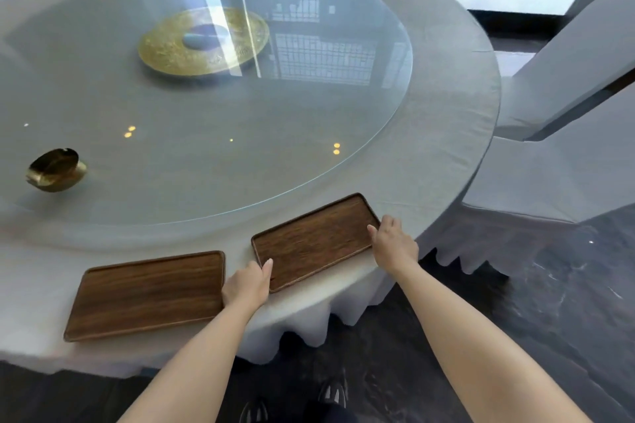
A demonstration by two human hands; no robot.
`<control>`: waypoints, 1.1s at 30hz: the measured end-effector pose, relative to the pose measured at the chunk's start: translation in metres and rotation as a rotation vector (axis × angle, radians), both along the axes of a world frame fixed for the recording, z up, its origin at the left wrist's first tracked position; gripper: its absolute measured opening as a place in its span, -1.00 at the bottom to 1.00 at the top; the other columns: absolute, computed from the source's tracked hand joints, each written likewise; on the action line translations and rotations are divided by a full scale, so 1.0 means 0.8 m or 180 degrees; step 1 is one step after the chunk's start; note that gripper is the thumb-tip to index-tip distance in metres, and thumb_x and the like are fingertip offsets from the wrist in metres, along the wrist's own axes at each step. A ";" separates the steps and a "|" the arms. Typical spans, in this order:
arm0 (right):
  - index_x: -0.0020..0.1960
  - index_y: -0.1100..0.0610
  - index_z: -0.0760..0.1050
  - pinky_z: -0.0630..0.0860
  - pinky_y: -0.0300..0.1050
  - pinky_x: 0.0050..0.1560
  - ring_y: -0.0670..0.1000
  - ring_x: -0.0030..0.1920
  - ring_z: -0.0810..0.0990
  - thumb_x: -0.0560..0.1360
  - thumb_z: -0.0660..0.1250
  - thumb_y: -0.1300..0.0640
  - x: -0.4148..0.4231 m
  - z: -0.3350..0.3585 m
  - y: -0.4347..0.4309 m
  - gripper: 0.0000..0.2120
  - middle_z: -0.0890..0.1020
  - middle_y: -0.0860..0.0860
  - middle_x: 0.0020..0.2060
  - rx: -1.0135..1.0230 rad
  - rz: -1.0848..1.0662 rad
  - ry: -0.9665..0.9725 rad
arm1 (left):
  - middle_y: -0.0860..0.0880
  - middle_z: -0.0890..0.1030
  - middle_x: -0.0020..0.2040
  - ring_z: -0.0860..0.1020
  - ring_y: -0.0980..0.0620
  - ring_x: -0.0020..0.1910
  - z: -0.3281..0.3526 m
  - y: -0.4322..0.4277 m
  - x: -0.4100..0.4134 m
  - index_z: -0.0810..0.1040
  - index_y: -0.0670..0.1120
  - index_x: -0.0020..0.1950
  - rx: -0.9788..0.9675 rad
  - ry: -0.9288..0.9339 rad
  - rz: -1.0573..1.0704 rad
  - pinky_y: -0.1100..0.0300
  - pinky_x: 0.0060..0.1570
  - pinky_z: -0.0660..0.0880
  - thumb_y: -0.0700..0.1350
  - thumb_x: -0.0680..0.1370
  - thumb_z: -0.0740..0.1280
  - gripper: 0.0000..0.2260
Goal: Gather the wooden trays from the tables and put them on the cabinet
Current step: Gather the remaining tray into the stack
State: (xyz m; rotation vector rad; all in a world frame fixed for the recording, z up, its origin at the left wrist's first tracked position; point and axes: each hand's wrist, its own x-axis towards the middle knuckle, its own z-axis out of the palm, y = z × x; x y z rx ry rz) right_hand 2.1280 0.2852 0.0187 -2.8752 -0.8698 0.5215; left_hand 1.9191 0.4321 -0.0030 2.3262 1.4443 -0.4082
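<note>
Right tray (314,240) held at both short ends: left hand (248,285) fingers curled on near-left end, right hand (395,244) fingers curled on far-right end. Second tray (147,294) lies just left of left hand, on table edge (51,336).

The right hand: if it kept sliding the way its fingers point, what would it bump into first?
The right hand already touches the right wooden tray at its end, fingers pointing up and left. Going on, it would probably cross that tray, then reach the glass turntable; heights are unclear.
</note>
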 end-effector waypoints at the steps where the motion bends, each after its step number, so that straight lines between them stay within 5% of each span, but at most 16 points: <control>1: 0.21 0.26 0.26 0.40 0.00 -0.22 0.22 0.01 0.57 0.61 -0.08 -0.06 0.004 -0.002 0.001 -0.58 0.43 0.18 0.16 0.0018 -0.0019 0.0058 | -0.21 0.58 0.15 0.53 -0.21 0.13 0.000 0.001 0.004 0.49 -0.20 0.13 -0.0036 0.0040 0.0071 0.06 -0.01 0.43 0.15 0.60 -0.08 -0.48; 5: 0.15 0.26 0.31 0.44 0.04 -0.08 0.23 0.07 0.54 0.61 -0.07 -0.05 0.017 -0.011 0.006 -0.59 0.49 0.21 0.14 0.0101 -0.0061 0.0268 | -0.22 0.58 0.15 0.53 -0.21 0.14 -0.002 0.003 0.013 0.50 -0.21 0.14 -0.0163 0.0137 0.0298 0.08 -0.05 0.40 0.16 0.59 -0.07 -0.46; 17: 0.04 0.27 0.33 0.35 -0.01 -0.21 0.25 -0.06 0.60 0.62 -0.11 0.03 0.008 -0.011 0.020 -0.63 0.62 0.24 -0.05 0.0113 -0.0049 0.0006 | -0.23 0.59 0.09 0.53 -0.24 0.09 0.008 0.023 -0.016 0.51 -0.20 0.05 -0.0031 -0.0416 0.0444 0.06 -0.08 0.37 0.14 0.60 -0.02 -0.51; 21: -0.02 0.25 0.30 0.33 -0.03 -0.28 0.24 -0.14 0.60 0.62 -0.12 0.03 -0.027 -0.002 0.040 -0.66 0.64 0.23 -0.13 0.0257 -0.0023 -0.0055 | -0.26 0.61 -0.01 0.55 -0.26 0.00 0.022 0.049 -0.052 0.43 -0.19 -0.13 0.0180 -0.0739 0.0465 0.05 -0.17 0.37 0.10 0.61 -0.01 -0.58; 33: -0.18 0.13 0.19 0.35 -0.03 -0.23 0.25 -0.11 0.61 0.59 -0.07 0.14 -0.207 0.006 0.144 -0.81 0.63 0.21 -0.09 0.0381 0.0687 0.0063 | -0.27 0.63 -0.06 0.57 -0.25 -0.09 0.033 0.162 -0.247 0.46 -0.22 -0.08 0.0807 -0.0382 0.0299 0.07 -0.23 0.34 0.02 0.63 -0.06 -0.58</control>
